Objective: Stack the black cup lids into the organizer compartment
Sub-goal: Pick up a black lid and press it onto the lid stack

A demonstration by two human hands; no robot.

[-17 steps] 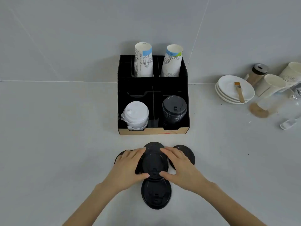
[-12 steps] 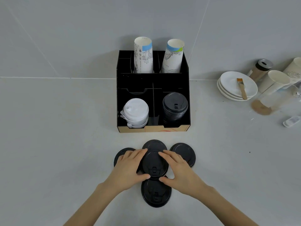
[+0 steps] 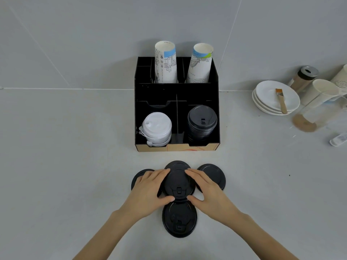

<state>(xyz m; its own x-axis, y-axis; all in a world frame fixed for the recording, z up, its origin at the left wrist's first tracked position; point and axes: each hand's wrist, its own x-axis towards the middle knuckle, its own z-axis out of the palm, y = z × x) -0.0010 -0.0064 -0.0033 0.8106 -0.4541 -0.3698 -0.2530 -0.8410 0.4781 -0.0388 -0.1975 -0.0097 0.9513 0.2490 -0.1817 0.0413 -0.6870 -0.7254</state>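
Fingers gripping one lid, four loose

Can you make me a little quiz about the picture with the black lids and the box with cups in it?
1. True or false: the white lids sit in the organizer's front right compartment.
2. What do the left hand and right hand grip between them?
A. a paper cup
B. a black lid
C. the brush
3. Fill in: the brush lies on a stack of white ____.

Key
1. False: they sit front left; the stacked black lids are front right.
2. B: the middle black lid, with four more loose lids around it on the counter.
3. plates
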